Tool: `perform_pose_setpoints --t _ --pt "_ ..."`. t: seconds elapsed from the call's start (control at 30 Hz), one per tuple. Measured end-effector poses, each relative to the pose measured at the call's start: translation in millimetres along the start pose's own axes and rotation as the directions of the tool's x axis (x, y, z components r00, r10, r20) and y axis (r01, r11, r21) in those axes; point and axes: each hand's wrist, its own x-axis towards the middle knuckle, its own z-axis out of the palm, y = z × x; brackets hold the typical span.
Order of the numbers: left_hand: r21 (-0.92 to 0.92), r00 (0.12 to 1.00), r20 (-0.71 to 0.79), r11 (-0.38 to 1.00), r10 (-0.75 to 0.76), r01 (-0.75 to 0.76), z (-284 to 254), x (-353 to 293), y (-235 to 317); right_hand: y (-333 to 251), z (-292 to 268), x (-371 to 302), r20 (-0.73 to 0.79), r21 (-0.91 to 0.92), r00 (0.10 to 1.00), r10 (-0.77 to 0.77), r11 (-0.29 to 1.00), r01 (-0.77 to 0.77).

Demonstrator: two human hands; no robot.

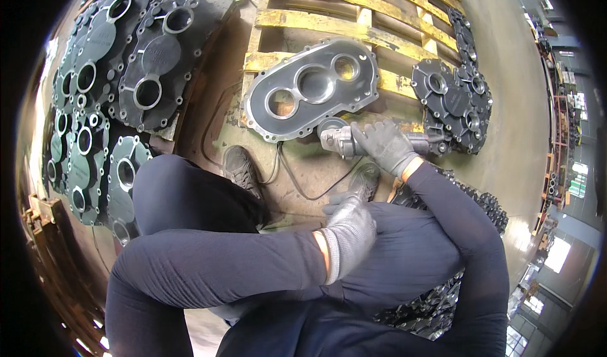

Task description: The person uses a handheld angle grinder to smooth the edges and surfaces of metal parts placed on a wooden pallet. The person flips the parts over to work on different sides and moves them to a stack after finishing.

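Note:
My right hand (pixel 387 147), in a grey glove, is wrapped round the body of an angle grinder (pixel 344 143). The grinder's disc (pixel 332 127) is at the near edge of a dark metal gear housing cover (pixel 297 113), and whether they touch I cannot tell. Three round openings and a rim of bolt holes mark this cover, which lies on a yellow wooden pallet (pixel 303 22). Over my right thigh is my left hand (pixel 351 233), gloved too, its fingers curled and partly hidden. Whatever it may hold is out of sight.
Several similar dark covers (pixel 158 56) lie stacked at the left. More covers (pixel 455 98) stand at the pallet's right end. A black cord (pixel 291 178) loops over the floor between my shoes (pixel 241 170). Dark metal parts (pixel 436 309) are heaped beside my right leg.

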Motion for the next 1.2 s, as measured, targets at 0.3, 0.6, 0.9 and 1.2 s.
perform_pose_setpoints --t 0.3,0.6,0.9,1.2 --pt "0.007 0.995 0.097 1.000 -0.009 0.009 -11 25 -3 27 3 -11 -0.009 0.061 0.998 0.069 0.996 -0.069" --pt "-0.015 0.998 0.058 1.000 -0.024 0.025 -8 40 -1 43 31 -37 0.044 0.051 0.985 0.164 0.985 -0.166" --pt "-0.004 0.991 0.129 0.999 0.044 -0.044 -18 39 -9 62 32 -54 0.098 0.067 0.967 0.236 0.968 -0.243" --pt "-0.001 0.999 0.005 0.999 0.048 -0.048 -24 29 -9 74 54 -90 0.186 0.421 0.688 0.702 0.575 -0.701"
